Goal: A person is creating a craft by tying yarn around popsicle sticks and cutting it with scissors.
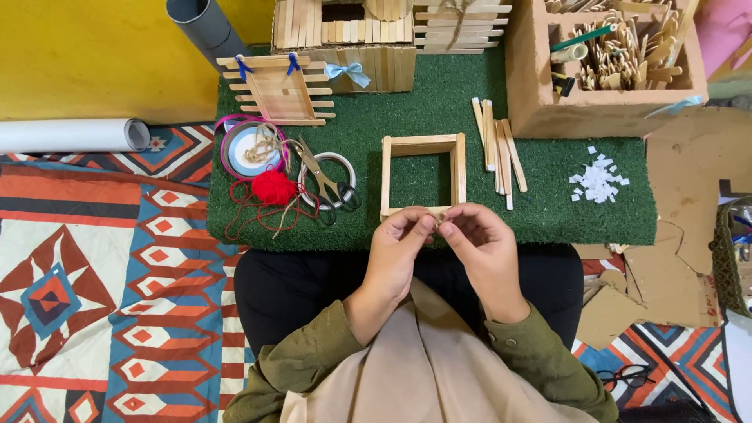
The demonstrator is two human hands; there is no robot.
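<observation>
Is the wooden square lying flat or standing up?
Lying flat. The stick square shows all four sides from above, green mat visible through its middle.

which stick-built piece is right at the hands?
The open square frame on the green mat; both hands, left hand and right hand, meet at its near edge. The ladder-like panel and little house sit farther back.

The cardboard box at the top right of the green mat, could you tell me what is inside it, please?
The cardboard box holds a heap of wooden craft sticks and a green-tipped tool. Whatever lies beneath the heap is covered.
</observation>
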